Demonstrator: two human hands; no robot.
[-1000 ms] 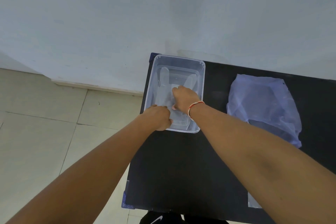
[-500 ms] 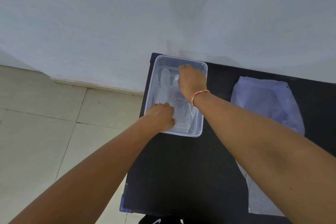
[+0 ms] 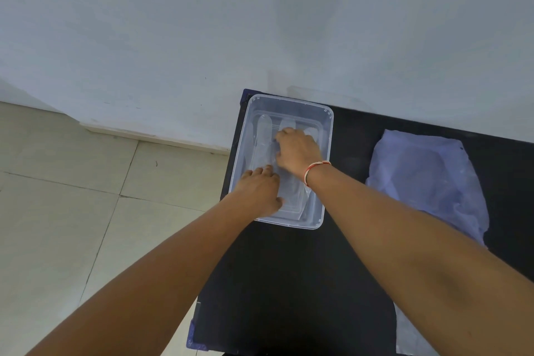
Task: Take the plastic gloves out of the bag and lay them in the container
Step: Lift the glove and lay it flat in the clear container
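Observation:
A clear plastic container (image 3: 326,130) stands at the far left corner of the black table (image 3: 289,283). Transparent plastic gloves (image 3: 264,136) lie flat inside it, fingers pointing to the far wall. My left hand (image 3: 260,189) rests palm down on the near part of the gloves, fingers spread. My right hand (image 3: 297,150), with a red-and-white band at the wrist, presses on the gloves in the middle of the container, fingers curled down. The pale blue plastic bag (image 3: 427,179) lies crumpled on the table to the right.
A white wall runs right behind the table. Beige floor tiles (image 3: 72,211) lie to the left, below the table's left edge. A clear plastic sheet (image 3: 410,335) hangs at the table's near right edge.
My right hand went to the container's far end, then drew back to its middle. My left hand slid forward from the near rim onto the gloves and opened flat.

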